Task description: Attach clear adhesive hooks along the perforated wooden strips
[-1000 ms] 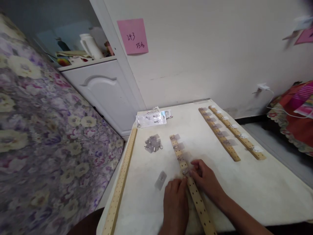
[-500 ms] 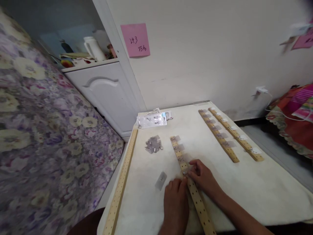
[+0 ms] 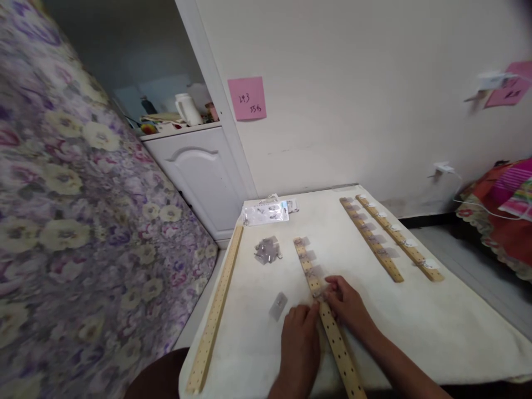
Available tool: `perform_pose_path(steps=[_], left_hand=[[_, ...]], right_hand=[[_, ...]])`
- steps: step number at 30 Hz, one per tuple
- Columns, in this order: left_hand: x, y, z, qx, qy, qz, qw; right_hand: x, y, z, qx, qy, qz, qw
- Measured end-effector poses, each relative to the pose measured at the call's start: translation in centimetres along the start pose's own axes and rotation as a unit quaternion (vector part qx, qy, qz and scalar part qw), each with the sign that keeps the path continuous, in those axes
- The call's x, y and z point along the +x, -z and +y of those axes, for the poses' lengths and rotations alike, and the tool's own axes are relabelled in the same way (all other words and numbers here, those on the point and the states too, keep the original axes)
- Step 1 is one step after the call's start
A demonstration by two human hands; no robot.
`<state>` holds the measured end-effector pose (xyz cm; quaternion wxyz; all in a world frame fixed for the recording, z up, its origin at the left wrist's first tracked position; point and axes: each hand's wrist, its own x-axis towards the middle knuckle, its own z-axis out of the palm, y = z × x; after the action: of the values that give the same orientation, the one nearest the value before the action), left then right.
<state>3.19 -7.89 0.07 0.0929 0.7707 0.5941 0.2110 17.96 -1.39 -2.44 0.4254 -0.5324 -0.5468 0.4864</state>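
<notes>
A perforated wooden strip (image 3: 337, 342) runs away from me down the middle of the table. Along its far half sit several small metal fittings with clear plastic tabs (image 3: 308, 255). My left hand (image 3: 300, 341) is closed at the strip's left edge, thumb and fingertips pressing on the wood. From the other side my right hand (image 3: 347, 303) pinches a small clear plastic tab (image 3: 321, 293) with a bit of metal, against the strip's top. Its exact fastening is too small to make out. One loose plastic tab (image 3: 278, 306) lies left of my left hand.
A pile of small tabs with metal bits (image 3: 268, 250) lies left of the strip. Behind it is a clear blister pack (image 3: 266, 213). A bare perforated strip (image 3: 216, 313) lines the left table edge. Two fitted strips (image 3: 372, 238) lie at the right, towards the wall.
The view has tilted up and turned left a little, so everything sits slightly lower and further right. Both hands stay at the same spot on the strip; the pinched tab shows a little more.
</notes>
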Motion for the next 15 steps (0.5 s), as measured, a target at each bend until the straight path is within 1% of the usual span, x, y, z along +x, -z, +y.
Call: perform_pose_path(steps=[3, 6, 8, 11, 12, 15], left_hand=[[-0.4, 0.0, -0.2, -0.044, -0.016, 0.025, 0.999], [-1.0, 0.4, -1.2, -0.099, -0.013, 0.061, 0.993], [-1.3, 1.0, -2.5, -0.102, 0.020, 0.107, 0.989], [-1.3, 2.1, -4.5, -0.069, 0.101, 0.173, 0.977], [-1.1, 2.4, -5.1, -0.057, 0.123, 0.184, 0.974], [-0.6, 2.9, -6.1, -0.058, 0.167, 0.180, 0.968]], right_hand=[[-0.3, 0.3, -0.2, 0.022, 0.012, 0.012, 1.000], [-0.7, 1.2, -0.2, 0.015, 0.029, 0.048, 0.998], [-1.1, 2.0, -0.1, 0.015, 0.028, 0.058, 0.998], [-1.7, 3.1, 0.2, 0.028, 0.014, 0.061, 0.998], [-1.9, 3.4, 0.2, 0.032, 0.010, 0.062, 0.998], [-2.4, 3.8, 0.4, 0.038, 0.007, 0.062, 0.997]])
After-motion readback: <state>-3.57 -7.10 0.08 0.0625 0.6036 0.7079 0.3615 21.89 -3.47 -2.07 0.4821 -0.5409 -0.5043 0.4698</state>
